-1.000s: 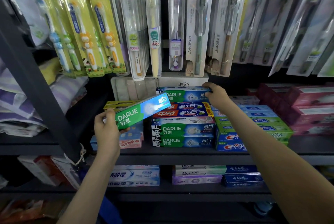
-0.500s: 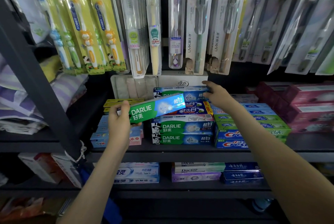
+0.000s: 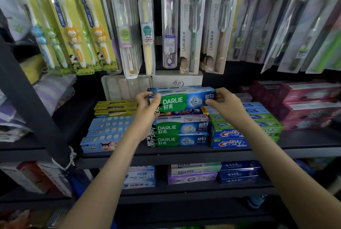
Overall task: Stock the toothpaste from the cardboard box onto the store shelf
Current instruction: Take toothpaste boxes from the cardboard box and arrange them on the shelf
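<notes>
Black shelf [image 3: 203,155] w/ toothpaste stacks [image 3: 180,134]; L hand [image 3: 147,107] & R hand [image 3: 226,106] grip Darlie box [image 3: 184,100] ends.

The Darlie stack [image 3: 180,133] sits on the shelf [image 3: 166,154]. A box [image 3: 184,101] is held at the top of the stack, the left hand [image 3: 147,106] on its left end, the right hand [image 3: 224,104] on its right end. Crest boxes [image 3: 232,139] lie just right of the stack, cartoon boxes [image 3: 107,132] to its left. Toothbrushes [image 3: 169,25] hang above it. Doctor boxes [image 3: 191,173] lie below it.
</notes>
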